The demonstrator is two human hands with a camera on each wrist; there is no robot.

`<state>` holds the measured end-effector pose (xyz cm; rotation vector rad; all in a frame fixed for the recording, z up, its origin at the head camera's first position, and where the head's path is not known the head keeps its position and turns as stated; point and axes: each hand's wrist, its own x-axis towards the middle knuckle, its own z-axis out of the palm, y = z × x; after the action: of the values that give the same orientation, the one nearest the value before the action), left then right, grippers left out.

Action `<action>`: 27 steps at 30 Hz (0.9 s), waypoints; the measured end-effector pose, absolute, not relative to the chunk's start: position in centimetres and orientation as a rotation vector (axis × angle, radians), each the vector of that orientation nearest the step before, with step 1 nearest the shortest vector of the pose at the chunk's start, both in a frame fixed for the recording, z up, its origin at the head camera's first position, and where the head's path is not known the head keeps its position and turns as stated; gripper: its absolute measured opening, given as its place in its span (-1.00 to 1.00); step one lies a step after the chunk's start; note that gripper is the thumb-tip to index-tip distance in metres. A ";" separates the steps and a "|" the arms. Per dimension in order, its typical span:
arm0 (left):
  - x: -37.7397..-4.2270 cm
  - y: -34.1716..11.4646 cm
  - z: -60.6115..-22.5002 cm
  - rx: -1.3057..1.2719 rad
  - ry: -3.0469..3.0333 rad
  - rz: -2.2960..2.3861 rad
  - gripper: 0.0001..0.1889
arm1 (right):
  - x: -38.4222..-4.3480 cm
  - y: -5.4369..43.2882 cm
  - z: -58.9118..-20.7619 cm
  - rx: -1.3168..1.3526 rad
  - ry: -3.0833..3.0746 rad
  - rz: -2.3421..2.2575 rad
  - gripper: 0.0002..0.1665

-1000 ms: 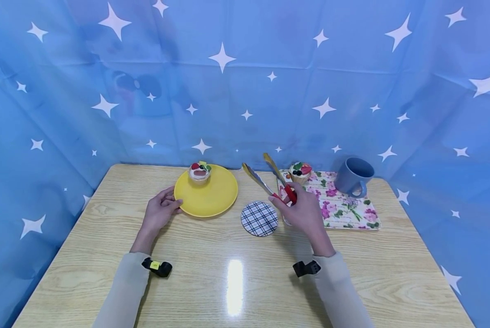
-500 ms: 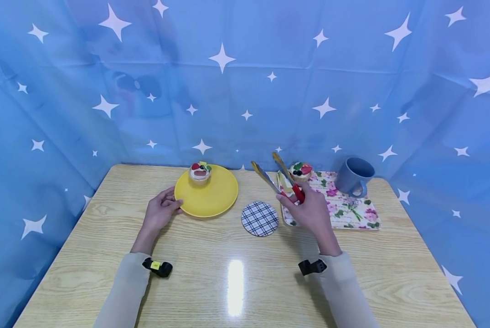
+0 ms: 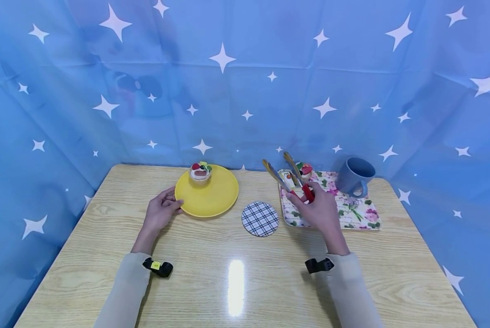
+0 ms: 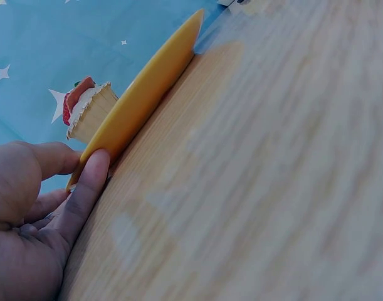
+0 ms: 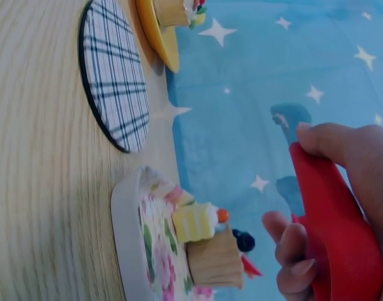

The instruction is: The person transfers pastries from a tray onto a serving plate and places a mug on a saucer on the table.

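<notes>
My left hand (image 3: 160,212) pinches the left rim of a yellow plate (image 3: 208,198), thumb and fingers around its edge. On that plate stands a fruit-topped cupcake (image 3: 199,175), also seen side-on in the left wrist view. My right hand (image 3: 319,210) grips metal tongs with red handles (image 3: 307,192); their arms are spread apart and nothing is between the tips. The tongs hang over the left part of a floral tray (image 3: 359,222). A small cake slice (image 5: 194,222) and a second fruit-topped cupcake (image 5: 215,262) stand there, partly behind the tongs in the head view.
A blue-grey mug (image 3: 353,176) stands at the tray's back right. Between plate and tray lies a round checked coaster (image 3: 260,219). Behind the wooden table (image 3: 195,273) hangs a blue curtain (image 3: 245,91) with white stars.
My right hand has moved to the right with the tongs, from beside the tray to over its left part. The left hand and the plate have stayed put.
</notes>
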<state>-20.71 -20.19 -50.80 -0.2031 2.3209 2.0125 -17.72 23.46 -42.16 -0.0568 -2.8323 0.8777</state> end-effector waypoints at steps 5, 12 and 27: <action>-20.6 -20.2 -50.7 -0.200 2.321 2.001 -0.34 | -17.7 24.2 -42.2 -0.068 -2.831 0.870 -0.09; -20.5 -20.3 -50.6 -0.198 2.309 2.001 -0.33 | -17.7 25.1 -42.3 -0.117 -2.844 0.886 -0.08; -20.7 -20.3 -50.7 -0.209 2.299 2.014 -0.31 | -17.6 26.9 -42.4 -0.209 -2.820 0.885 -0.04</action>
<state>-20.67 -20.29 -50.74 -0.2088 2.2994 2.0135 -17.60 26.88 -42.40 -0.2094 -2.8200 0.8849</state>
